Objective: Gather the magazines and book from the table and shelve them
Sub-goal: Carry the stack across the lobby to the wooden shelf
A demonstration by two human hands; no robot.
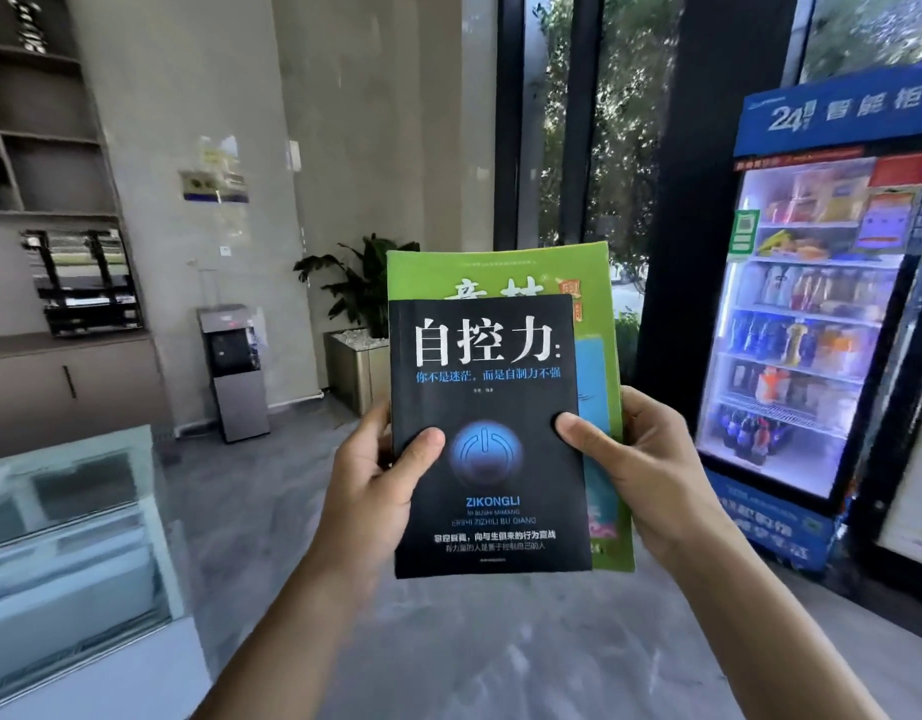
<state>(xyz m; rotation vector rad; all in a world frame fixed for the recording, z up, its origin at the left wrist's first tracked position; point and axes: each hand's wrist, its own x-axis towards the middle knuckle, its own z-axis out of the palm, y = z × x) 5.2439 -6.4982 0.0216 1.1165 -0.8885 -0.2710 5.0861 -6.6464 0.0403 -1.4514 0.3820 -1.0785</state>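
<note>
Both hands up at chest height, clamped on a small stack held upright in mid-air, well above the grey floor. Left hand grips the left edge, thumb pressed flat on the front cover, fingers hidden behind. Right hand grips the right edge, thumb on the front cover beside the blue power-symbol graphic, fingers wrapped behind.

Front item: black paperback book, white Chinese title characters, blue subtitle line, "ZIKONGLI" in blue below the glowing power icon. Behind it, touching: green glossy magazine, larger, sticking out above and along the right side, tilted slightly clockwise. Cannot tell whether more than one magazine sits behind the book.

Surroundings: lit drinks vending cabinet with blue header to the right, grey open shelving unit at far left, potted green plant behind the stack, glass-topped white counter lower left.
</note>
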